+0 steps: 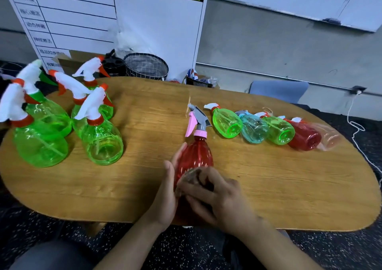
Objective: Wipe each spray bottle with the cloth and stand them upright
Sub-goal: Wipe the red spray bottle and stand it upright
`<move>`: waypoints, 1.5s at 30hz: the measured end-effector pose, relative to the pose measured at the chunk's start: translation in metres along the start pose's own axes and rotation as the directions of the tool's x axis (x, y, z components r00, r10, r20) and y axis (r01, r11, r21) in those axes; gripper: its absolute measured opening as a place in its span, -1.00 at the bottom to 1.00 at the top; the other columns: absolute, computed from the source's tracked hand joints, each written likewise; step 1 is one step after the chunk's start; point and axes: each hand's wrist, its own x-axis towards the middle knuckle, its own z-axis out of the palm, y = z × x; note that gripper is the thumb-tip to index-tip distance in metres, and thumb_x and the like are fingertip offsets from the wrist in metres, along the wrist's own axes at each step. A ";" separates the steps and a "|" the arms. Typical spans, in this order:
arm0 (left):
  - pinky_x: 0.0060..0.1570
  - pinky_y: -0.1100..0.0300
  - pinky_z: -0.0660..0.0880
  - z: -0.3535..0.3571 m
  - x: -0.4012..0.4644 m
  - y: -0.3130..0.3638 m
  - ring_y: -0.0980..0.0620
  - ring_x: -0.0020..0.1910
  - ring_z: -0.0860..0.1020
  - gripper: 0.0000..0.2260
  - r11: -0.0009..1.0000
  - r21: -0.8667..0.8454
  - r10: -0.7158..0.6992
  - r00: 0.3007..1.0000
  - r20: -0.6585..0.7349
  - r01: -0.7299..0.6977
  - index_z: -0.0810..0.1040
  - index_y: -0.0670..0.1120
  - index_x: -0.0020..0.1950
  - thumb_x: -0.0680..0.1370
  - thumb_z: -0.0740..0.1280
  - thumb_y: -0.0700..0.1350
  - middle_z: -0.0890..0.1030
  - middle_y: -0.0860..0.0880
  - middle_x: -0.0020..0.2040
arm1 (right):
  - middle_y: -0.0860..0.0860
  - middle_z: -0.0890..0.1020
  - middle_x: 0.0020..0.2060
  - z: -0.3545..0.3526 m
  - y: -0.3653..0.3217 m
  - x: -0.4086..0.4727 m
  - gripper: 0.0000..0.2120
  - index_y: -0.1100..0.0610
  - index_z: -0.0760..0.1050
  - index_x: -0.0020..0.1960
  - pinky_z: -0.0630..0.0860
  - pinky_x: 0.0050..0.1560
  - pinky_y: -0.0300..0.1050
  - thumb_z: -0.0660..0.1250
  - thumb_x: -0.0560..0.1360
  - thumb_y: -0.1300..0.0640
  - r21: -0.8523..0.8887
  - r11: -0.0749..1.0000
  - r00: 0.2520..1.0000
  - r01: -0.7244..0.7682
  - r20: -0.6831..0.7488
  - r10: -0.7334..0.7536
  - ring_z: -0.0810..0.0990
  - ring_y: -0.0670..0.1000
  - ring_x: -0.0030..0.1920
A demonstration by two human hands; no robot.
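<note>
At the left end of the oval wooden table (268,197) stands a cluster of green spray bottles (62,129), all upright, with white trigger heads and orange collars; the nearest of them (102,143) sits closest to the table's middle. Behind the table a grey wire-rimmed basket (146,66) rests against a white chart board (124,21).

Near the front edge, at the middle, the red spray bottle (196,156) stands upright or nearly so, its pink trigger and grey head pointing away from the person. The left hand (167,195) lies along the bottle's left side, fingers fairly straight and laid flat against the plastic, thumb up beside them. The right hand (215,197) covers the bottle's lower right side with fingers curled, pressing a small dark cloth (194,175) against the red body; the cloth is blurred and mostly hidden under the fingers.

Further right, a row of bottles lies on its side, bases toward the camera: a green one (227,123), a pale blue one (255,129), another green (280,130), a dark red one (305,136), with a clear pinkish one (329,138) last
</note>
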 end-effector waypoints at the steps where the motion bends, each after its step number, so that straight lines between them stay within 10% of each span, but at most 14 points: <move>1: 0.51 -0.06 0.44 0.000 0.000 0.000 -0.11 0.54 0.49 -0.08 1.000 -0.010 0.001 1.000 -0.008 -0.001 0.24 0.13 0.69 0.46 0.23 0.60 0.53 -0.09 0.55 | 0.06 0.54 0.00 0.000 -0.001 -0.003 -0.72 -0.07 0.64 0.36 0.60 -0.22 -0.08 0.37 0.67 -0.01 -0.011 0.999 0.999 0.034 -0.001 -0.034 0.56 -0.03 -0.14; 11: 0.29 -0.32 0.59 -0.006 0.003 -0.002 -0.05 0.44 0.58 -0.42 0.994 0.094 0.053 0.997 -0.054 -0.047 0.46 0.32 0.55 0.52 0.43 0.28 0.58 0.09 0.47 | 0.08 0.49 -0.09 -0.023 0.020 0.041 -0.76 0.06 0.68 0.28 0.46 0.06 -0.25 0.34 0.67 0.09 0.407 0.815 0.760 -0.413 -0.339 0.555 0.52 -0.06 -0.01; 20: 0.25 -0.32 0.61 -0.005 0.005 -0.007 0.00 0.47 0.56 -0.54 0.997 0.076 0.037 0.998 -0.042 -0.034 0.39 0.32 0.59 0.67 0.17 0.17 0.54 0.10 0.53 | -0.03 0.45 -0.06 -0.001 0.009 0.034 -0.72 -0.06 0.65 0.32 0.43 0.01 -0.33 0.30 0.67 -0.05 0.337 0.849 0.870 -0.407 -0.140 0.473 0.51 -0.11 -0.01; 30: 0.40 -0.03 0.51 -0.006 0.006 -0.006 -0.07 0.49 0.55 -0.54 0.995 0.080 0.066 0.998 -0.020 -0.065 0.36 0.28 0.62 0.69 0.17 0.15 0.53 -0.01 0.54 | -0.01 0.42 0.00 -0.010 0.000 -0.006 -0.73 -0.06 0.65 0.35 0.57 -0.28 -0.08 0.35 0.68 -0.03 0.049 0.999 1.000 0.020 -0.002 -0.020 0.55 -0.01 -0.20; 37: 0.39 -0.25 0.55 -0.002 0.005 -0.008 -0.02 0.55 0.47 -0.53 0.988 0.142 0.069 0.997 -0.034 -0.063 0.34 0.24 0.64 0.71 0.15 0.15 0.47 0.08 0.59 | -0.06 0.47 -0.05 -0.012 0.012 0.044 -0.74 -0.05 0.66 0.31 0.54 0.03 -0.16 0.33 0.67 -0.02 0.308 0.837 0.822 -0.453 -0.219 0.526 0.54 -0.13 -0.01; 41: 0.05 -0.08 0.68 -0.003 0.003 -0.007 -0.07 0.45 0.57 -0.52 0.994 0.103 0.051 0.998 -0.024 -0.048 0.33 0.24 0.64 0.70 0.08 0.18 0.54 0.04 0.53 | -0.02 0.42 -0.06 -0.001 0.003 0.037 -0.72 -0.12 0.64 0.32 0.57 -0.12 0.00 0.29 0.67 -0.09 0.239 0.876 0.885 -0.419 -0.109 0.453 0.51 -0.08 -0.13; 45: 0.41 -0.03 0.51 -0.005 0.004 -0.009 -0.05 0.51 0.52 -0.55 0.990 0.128 0.062 0.997 -0.049 -0.055 0.33 0.23 0.64 0.75 0.03 0.14 0.53 0.00 0.54 | 0.00 0.38 -0.05 0.000 -0.008 0.006 -0.73 -0.05 0.66 0.32 0.58 -0.22 -0.02 0.33 0.66 -0.02 0.174 0.959 0.966 -0.224 -0.092 0.242 0.51 -0.03 -0.17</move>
